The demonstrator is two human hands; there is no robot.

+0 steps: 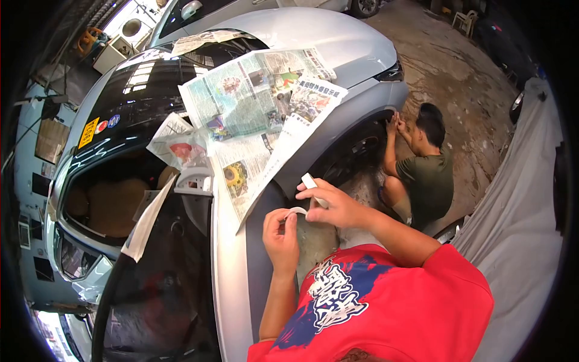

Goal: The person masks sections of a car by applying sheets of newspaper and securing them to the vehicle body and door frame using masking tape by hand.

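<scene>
My left hand is closed, with thumb and fingers pinching one end of a pale curved strip that looks like tape. A narrow white piece, perhaps a tape roll seen edge-on, is held in my right hand. The strip runs between the two hands. Both hands are above the gap beside the car's front door and wheel arch. Newspaper sheets cover part of the bonnet and windscreen edge, and one corner hangs close to my left hand.
A silver car stands before me, its door ajar at my left. Another person crouches by the front wheel, hands at the wheel arch. A grey sheet hangs along the right. A plastic chair stands farther back.
</scene>
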